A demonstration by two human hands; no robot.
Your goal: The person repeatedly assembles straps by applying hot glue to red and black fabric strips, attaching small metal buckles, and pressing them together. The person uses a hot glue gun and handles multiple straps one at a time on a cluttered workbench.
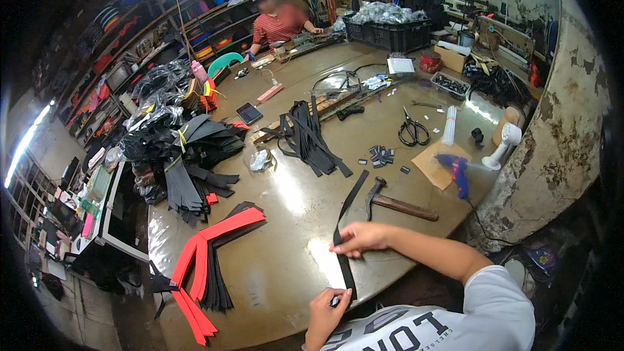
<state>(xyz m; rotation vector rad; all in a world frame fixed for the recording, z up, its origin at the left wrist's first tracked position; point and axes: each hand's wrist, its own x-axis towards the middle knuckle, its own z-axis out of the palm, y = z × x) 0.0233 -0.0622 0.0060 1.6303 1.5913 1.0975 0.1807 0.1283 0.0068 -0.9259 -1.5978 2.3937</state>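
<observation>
A long black webbing strap runs down the table toward its front edge. My right hand pinches it partway along, thumb and fingers closed. My left hand, lower down, is closed on the strap's near end. A small dark shiny piece shows at the left fingers; its kind cannot be made out. Just beyond my right hand lies a claw hammer with a wooden handle. Several small dark rectangular pieces are scattered past the strap's far end.
Red and black strap bundles lie at left, with more black straps mid-table. Scissors and a blue glue gun on cardboard, its cord trailing, are at right. Across the table a person in a striped shirt sits near a black crate.
</observation>
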